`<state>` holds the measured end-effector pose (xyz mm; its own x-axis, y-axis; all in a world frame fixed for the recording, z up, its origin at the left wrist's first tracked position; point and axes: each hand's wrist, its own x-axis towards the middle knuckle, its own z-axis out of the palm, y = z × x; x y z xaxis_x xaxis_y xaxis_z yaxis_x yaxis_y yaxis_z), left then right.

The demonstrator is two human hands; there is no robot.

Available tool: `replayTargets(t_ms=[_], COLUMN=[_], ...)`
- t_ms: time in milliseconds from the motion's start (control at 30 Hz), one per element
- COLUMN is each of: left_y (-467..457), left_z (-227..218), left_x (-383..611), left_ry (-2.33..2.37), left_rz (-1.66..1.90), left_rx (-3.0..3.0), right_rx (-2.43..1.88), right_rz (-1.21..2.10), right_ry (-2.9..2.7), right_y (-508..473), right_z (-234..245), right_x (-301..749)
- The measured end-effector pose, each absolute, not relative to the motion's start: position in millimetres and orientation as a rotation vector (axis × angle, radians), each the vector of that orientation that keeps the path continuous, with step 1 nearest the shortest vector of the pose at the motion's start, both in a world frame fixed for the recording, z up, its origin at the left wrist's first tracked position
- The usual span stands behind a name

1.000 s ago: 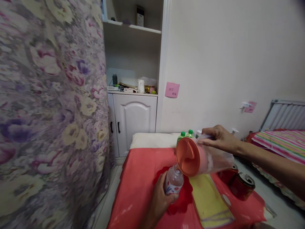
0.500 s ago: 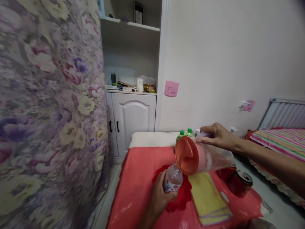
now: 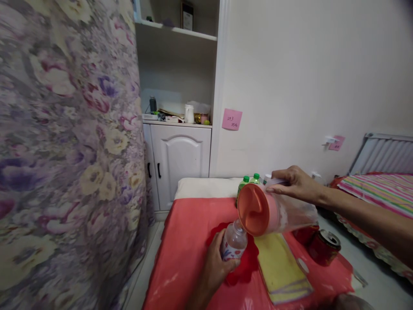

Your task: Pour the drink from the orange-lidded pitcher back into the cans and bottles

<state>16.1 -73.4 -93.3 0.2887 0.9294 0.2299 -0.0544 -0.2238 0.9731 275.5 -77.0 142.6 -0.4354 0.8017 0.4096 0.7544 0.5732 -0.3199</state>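
Note:
My left hand is wrapped round a small clear plastic bottle with a printed label and an uncapped neck. Beneath the bottle lies a red scalloped dish. My right hand grips the handle of a clear pitcher with an orange lid. The pitcher is tipped onto its side, its lid end pointing left and the lid's lower edge at the bottle's mouth. Whether liquid runs between them I cannot tell.
Right of the dish lies a folded yellow cloth. Two red cans stand further right. Green-capped bottles are behind the pitcher, partly hidden. A red cloth covers the table. A floral curtain hangs on the left.
Both hands, the bottle and the tilted pitcher keep nearly the same places. The whole view has shifted very slightly.

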Motion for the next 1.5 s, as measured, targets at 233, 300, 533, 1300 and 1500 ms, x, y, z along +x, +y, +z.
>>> replayTargets(t_ms=[233, 300, 533, 1300, 1500], left_y=[-72, -71, -69, -71, -72], left_z=[-95, -97, -101, -99, -97], left_x=[16, 16, 15, 16, 16], left_ry=[0.862, 0.875, 0.873, 0.833, 0.82], left_rz=[1.146, 1.148, 1.142, 1.162, 1.154], left_rx=[1.487, 1.497, 1.514, 1.51, 1.512], right_rx=[-1.256, -1.257, -1.301, -1.296, -1.296], right_rz=[0.114, 0.102, 0.055, 0.034, 0.027], right_ry=[-2.284, -2.29, -2.28, -2.324, -2.332], right_y=[-77, -77, -79, -83, -84], right_z=[143, 143, 146, 152, 154], right_x=[278, 277, 276, 278, 279])
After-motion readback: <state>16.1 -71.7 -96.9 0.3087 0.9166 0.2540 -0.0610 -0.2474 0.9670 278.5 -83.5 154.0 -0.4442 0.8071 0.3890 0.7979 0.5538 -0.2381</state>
